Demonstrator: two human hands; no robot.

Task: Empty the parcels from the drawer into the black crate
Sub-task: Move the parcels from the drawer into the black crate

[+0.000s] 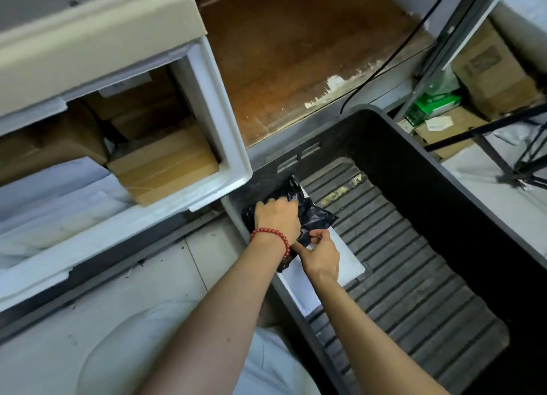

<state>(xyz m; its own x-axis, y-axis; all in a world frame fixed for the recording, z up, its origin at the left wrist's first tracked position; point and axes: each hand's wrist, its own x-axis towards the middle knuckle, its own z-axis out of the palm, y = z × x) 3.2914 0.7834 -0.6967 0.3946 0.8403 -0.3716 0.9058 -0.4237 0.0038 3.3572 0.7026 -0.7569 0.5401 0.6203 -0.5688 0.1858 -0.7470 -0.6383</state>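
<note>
Tiles beside black plastic crate. Left hand, right hand clutch crumpled black polythene parcel at crate's rim; slick film may slip outside.

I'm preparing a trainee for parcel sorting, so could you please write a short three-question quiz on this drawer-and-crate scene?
1. True or false: the black ribbed plastic crate already holds a flat white parcel.
2. The left hand and right hand both grip: A) a green carton B) the crumpled black plastic parcel C) a cable.
3. Fill in: the brown cardboard boxes lie in the open white plastic ____.
Key: 1 true; 2 B; 3 drawer.
</note>
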